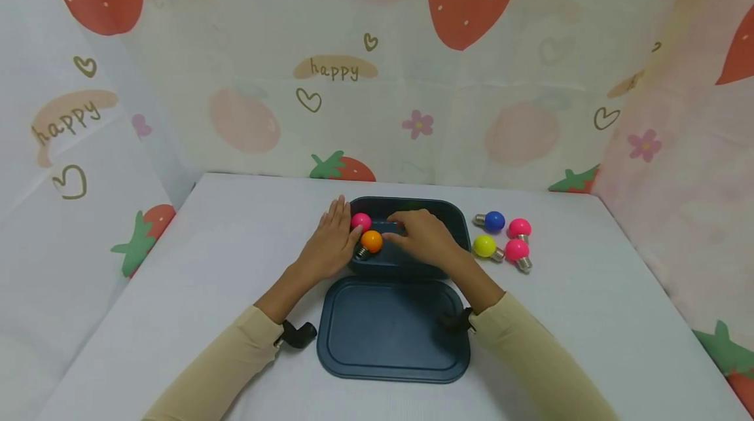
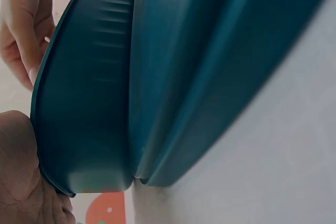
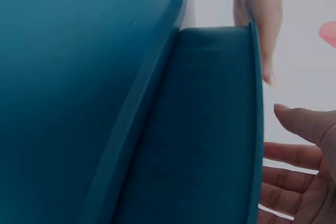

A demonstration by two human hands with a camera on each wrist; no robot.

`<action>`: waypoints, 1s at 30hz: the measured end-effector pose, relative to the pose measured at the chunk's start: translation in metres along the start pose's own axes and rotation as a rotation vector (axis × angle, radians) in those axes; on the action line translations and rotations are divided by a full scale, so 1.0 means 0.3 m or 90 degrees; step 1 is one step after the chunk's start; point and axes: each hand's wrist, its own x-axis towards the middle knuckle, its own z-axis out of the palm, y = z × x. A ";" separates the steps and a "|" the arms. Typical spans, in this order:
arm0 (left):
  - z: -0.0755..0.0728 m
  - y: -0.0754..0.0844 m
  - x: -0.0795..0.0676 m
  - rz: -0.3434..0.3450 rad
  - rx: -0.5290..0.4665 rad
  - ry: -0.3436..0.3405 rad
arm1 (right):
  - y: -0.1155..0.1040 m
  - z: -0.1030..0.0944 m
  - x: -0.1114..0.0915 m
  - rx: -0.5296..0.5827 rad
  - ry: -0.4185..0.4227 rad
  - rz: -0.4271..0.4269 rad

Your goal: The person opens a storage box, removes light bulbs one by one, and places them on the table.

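Note:
A dark blue rectangular box (image 1: 400, 267) holds a pink light bulb (image 1: 361, 222) and an orange light bulb (image 1: 372, 241) at its left end. My left hand (image 1: 330, 241) rests on the box's left rim, fingers straight and together. Over the middle of the box is my right hand (image 1: 427, 234), thumb and fingers apart with nothing between them. The right wrist view also shows the right hand (image 3: 302, 166) with its fingers spread beyond the box wall (image 3: 194, 124). In the left wrist view, the left hand (image 2: 21, 166) touches the rim.
A matching flat lid (image 1: 391, 336) lies in front of the box. To the box's right on the white table (image 1: 577, 316) lie a blue bulb (image 1: 494, 221), a yellow bulb (image 1: 485, 246) and two pink bulbs (image 1: 517, 250). A strawberry-print cloth (image 1: 365, 126) hangs behind.

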 end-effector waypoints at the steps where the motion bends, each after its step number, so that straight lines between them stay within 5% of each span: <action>1: 0.000 0.000 0.000 0.001 0.001 0.000 | -0.004 0.006 0.008 0.001 -0.006 0.000; 30: 0.008 -0.009 0.008 0.004 0.000 0.000 | -0.030 0.131 0.107 -0.019 -0.025 -0.037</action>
